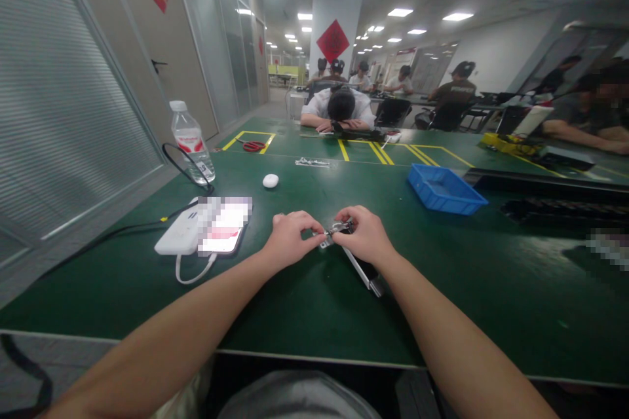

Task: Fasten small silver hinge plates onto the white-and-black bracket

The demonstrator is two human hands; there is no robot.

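My left hand (289,236) and my right hand (363,234) meet over the green table (314,301), both curled closed. Between their fingertips is a small silvery metal part (333,231), pinched from both sides. Under my right wrist a long narrow metal strip (364,272) runs toward me across the table; whether it joins the small part I cannot tell. My forearms reach in from the bottom edge.
A phone (223,229) on a white power bank (177,236) with cables lies left. A water bottle (192,143) and a small white disc (270,181) sit behind. A blue tray (445,188) is at right. A person (339,108) rests head-down across the table; others sit beyond.
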